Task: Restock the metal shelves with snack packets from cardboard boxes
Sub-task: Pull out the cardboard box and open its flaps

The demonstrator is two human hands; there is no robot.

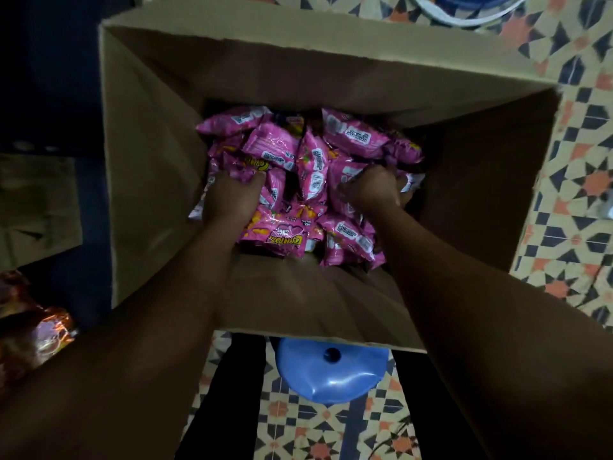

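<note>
A large open cardboard box (156, 154) stands on the floor below me, its bottom filled with several pink snack packets (311, 167). Both my arms reach down into it. My left hand (232, 197) has its fingers dug into the pile on the left and curled round pink packets. My right hand (374, 190) does the same on the right side, gripping packets, with its fingertips hidden among them. The metal shelves are out of view.
A blue plastic stool (331, 373) sits under me at the box's near edge. Patterned floor tiles (577, 200) spread to the right. Orange snack packets (36, 333) lie at the lower left, with another cardboard box (36, 207) above them.
</note>
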